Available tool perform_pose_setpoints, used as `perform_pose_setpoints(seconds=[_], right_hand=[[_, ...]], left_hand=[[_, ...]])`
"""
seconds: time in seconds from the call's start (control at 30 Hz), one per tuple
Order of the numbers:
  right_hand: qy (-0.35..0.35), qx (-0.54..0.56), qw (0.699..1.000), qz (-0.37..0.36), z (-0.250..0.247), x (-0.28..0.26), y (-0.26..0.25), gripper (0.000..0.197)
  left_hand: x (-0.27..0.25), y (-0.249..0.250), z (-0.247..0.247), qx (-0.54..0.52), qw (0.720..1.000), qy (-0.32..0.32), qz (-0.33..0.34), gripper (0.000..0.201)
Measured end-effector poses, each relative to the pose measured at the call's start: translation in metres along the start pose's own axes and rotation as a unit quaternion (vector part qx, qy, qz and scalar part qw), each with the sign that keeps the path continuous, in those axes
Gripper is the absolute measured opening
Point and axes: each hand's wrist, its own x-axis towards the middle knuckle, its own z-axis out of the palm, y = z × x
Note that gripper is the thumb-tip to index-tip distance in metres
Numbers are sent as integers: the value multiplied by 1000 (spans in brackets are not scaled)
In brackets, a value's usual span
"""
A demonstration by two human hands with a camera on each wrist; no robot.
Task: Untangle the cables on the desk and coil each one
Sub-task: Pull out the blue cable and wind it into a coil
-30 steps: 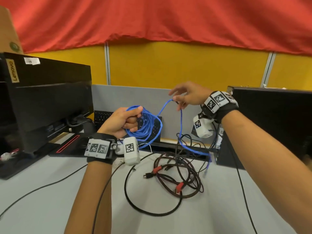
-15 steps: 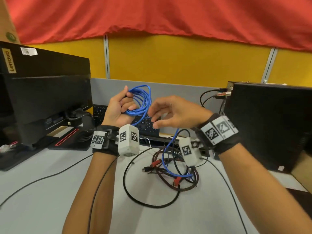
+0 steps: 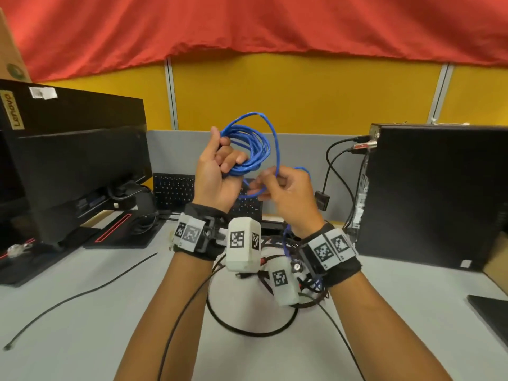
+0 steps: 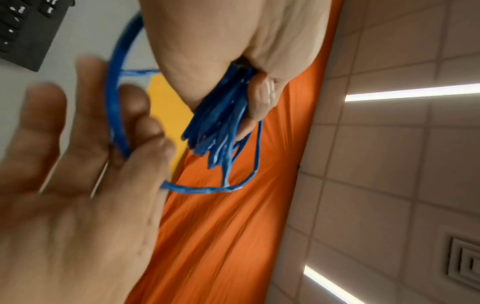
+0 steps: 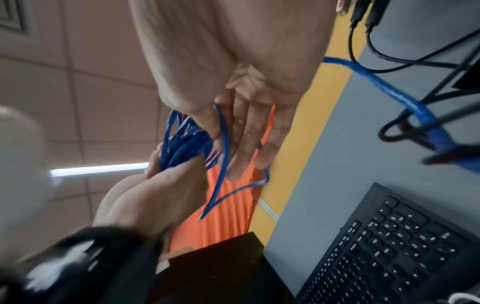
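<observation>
We are raising the left hand (image 3: 217, 171), now higher than a second ago, clutching the blue cable (image 3: 248, 149) coil; the right hand (image 3: 286, 196), back from its outstretched pull, is pinching the next loop. Black and brown cables (image 3: 247, 325) are waiting tangled on the tabletop (image 3: 82, 339).

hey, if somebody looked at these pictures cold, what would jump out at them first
Probably the blue cable, a bundle of loops gripped in the left hand and held up mid-frame, with the right hand pinching its loose strand just beside it. Behind them, red cloth hangs over a yellow wall. Below the wrists, a tangle of dark cables lies on the desk.
</observation>
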Motion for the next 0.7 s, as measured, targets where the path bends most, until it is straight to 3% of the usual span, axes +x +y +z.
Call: perform_pose_setpoints(seconds=[0.13, 0.23, 0.33, 0.43, 0.53, 0.6, 0.7], right_hand=[[66, 88, 992, 56, -41, 7, 6, 20], [100, 20, 992, 80, -74, 11, 10, 18], [35, -49, 990, 128, -86, 10, 11, 21], [-25, 68, 979, 190, -86, 8, 8, 36], [-65, 172, 963, 198, -81, 6, 2, 48], [-87, 217, 953, 192, -74, 5, -3, 45], [-65, 295, 935, 185, -65, 6, -7, 21]], left_hand=[[3, 25, -14, 156, 988, -1, -20, 34], [5, 44, -30, 207, 975, 0, -76, 35], [8, 51, -41, 191, 978, 40, -74, 35], [11, 46, -50, 136, 983, 110, -53, 36], [14, 41, -59, 105, 981, 162, -36, 36], [17, 38, -63, 112, 978, 177, -23, 36], [19, 34, -65, 205, 959, 191, 30, 33]])
